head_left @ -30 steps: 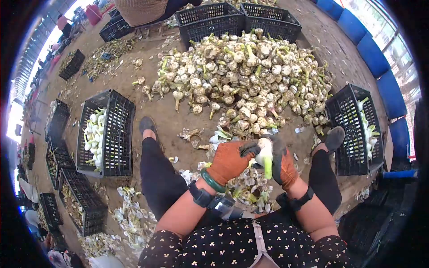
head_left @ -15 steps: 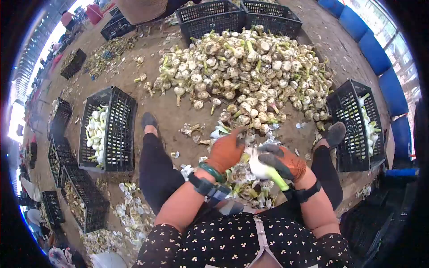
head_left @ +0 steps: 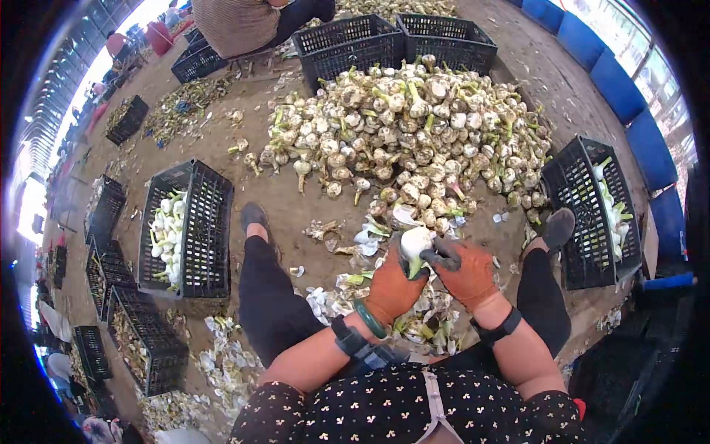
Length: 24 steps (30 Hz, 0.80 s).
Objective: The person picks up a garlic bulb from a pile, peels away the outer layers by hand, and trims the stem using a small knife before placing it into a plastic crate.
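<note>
Both hands wear orange gloves with dark fingers and meet in front of my body. My left hand [head_left: 398, 287] is wrapped round the lower part of a white garlic bulb [head_left: 416, 243], whose green stem points down. At the bulb's right side, my right hand [head_left: 464, 272] has its dark fingertips pressed together against it; whether they pinch a bit of skin is too small to tell. Loose white peelings [head_left: 347, 296] lie on the ground below and around the hands. Beyond them rises a large heap of garlic bulbs [head_left: 414, 133] with roots and stems.
Black crates with white garlic stand at left [head_left: 209, 229] and right [head_left: 580, 214]. Two more crates [head_left: 351, 48] stand behind the heap. A seated person [head_left: 237, 26] is at the top. Further crates [head_left: 151, 340] line the left; blue barrels [head_left: 614, 85] line the right.
The bulb has passed from my right hand to my left, and its stem now points down instead of toward my right wrist. The view has shifted, showing more of the seated person.
</note>
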Motion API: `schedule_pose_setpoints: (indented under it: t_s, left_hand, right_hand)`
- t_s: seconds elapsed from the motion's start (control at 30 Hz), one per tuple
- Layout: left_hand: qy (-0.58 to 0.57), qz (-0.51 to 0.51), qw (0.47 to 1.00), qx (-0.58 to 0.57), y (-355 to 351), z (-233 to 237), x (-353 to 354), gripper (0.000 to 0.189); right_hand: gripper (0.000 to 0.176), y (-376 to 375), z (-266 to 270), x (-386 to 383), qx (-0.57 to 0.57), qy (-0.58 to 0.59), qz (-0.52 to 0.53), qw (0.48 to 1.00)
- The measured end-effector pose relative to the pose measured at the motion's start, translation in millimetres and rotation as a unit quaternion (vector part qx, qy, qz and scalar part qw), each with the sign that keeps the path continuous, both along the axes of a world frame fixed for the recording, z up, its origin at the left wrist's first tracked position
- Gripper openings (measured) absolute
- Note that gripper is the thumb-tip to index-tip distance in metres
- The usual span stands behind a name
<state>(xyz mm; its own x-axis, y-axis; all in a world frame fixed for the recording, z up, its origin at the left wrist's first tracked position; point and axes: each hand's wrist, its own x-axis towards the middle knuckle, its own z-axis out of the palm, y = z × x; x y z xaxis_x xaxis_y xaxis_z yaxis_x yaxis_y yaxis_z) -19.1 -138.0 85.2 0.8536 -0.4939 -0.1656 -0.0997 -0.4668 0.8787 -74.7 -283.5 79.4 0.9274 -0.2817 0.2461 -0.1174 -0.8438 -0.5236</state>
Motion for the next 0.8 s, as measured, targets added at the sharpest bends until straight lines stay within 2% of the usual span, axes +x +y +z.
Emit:
schedule_pose_setpoints:
  t_s: [0.07,0.2,0.27,0.3,0.33,0.4,0.43,0.47,0.5,0.53,0.57,0.6,0.67,0.7,0.73,0.77,0.8]
  left_hand:
    - [0.005,-0.014,1.0,0.009,1.0,-10.7,1.2,0.077]
    - [0.026,-0.039,0.998,0.048,1.5,-8.9,0.4,0.076]
    - [-0.003,-0.044,0.999,0.016,1.5,-13.0,1.4,0.074]
    - [-0.017,-0.046,0.999,0.007,1.6,-5.2,1.0,0.069]
    - [-0.018,-0.051,0.998,0.01,3.1,-9.7,1.7,0.069]
    - [0.013,-0.109,0.987,-0.119,7.2,-19.5,3.8,0.063]
    - [0.043,-0.122,0.977,-0.17,10.6,-18.4,5.1,0.059]
    - [0.041,-0.125,0.977,-0.169,11.8,-16.6,7.5,0.059]
    - [0.205,-0.105,0.945,-0.233,13.3,-15.5,8.8,0.053]
    - [0.363,-0.08,0.882,-0.291,15.4,-14.8,10.0,0.048]
    - [0.416,-0.047,0.862,-0.286,17.7,-22.9,14.6,0.037]
    - [0.414,-0.043,0.863,-0.287,21.6,-22.2,16.7,0.037]
    - [0.206,-0.168,0.927,-0.266,28.4,-19.9,21.5,0.033]
    - [0.25,-0.123,0.922,-0.27,22.9,-16.9,21.5,0.029]
    - [0.249,-0.123,0.922,-0.27,21.7,-14.5,20.9,0.029]
    - [0.352,-0.073,0.891,-0.276,19.9,-12.2,19.9,0.029]
    - [0.451,-0.022,0.848,-0.278,17.8,-6.6,18.3,0.031]
  right_hand:
    - [0.028,-0.9,-4.1,-2.1,-0.077,-0.048,0.007,0.996]
    - [0.031,-0.5,9.1,-4.9,-0.026,0.011,-0.003,1.0]
    - [0.037,-0.1,11.8,-3.9,-0.064,0.039,-0.052,0.996]
    - [0.039,-5.9,12.3,-0.5,-0.028,0.124,-0.067,0.99]
    - [0.039,-16.0,10.5,3.1,-0.024,0.123,-0.072,0.989]
    - [0.036,-43.8,-3.2,7.2,-0.084,0.24,-0.102,0.962]
    - [0.034,-56.3,-19.0,7.2,-0.13,0.324,-0.072,0.934]
    - [0.034,-59.4,-23.2,6.1,-0.128,0.322,-0.075,0.935]
    - [0.034,-60.4,-26.5,4.3,-0.131,0.338,-0.059,0.93]
    - [0.035,-60.2,-28.9,4.2,-0.134,0.354,-0.041,0.925]
    - [0.035,-57.4,-21.7,4.3,-0.135,0.353,-0.038,0.925]
    - [0.037,-52.6,-6.3,3.1,-0.096,0.341,-0.045,0.934]
    - [0.04,-44.1,17.1,0.6,-0.055,0.327,-0.051,0.942]
    - [0.044,-40.9,25.8,-1.4,0.127,0.22,0.034,0.967]
    - [0.048,-38.1,34.4,-3.4,0.301,0.101,0.117,0.941]
    - [0.048,-31.9,44.9,-4.3,0.3,0.101,0.117,0.941]
    - [0.049,-23.2,54.9,-5.1,0.306,0.052,0.121,0.943]
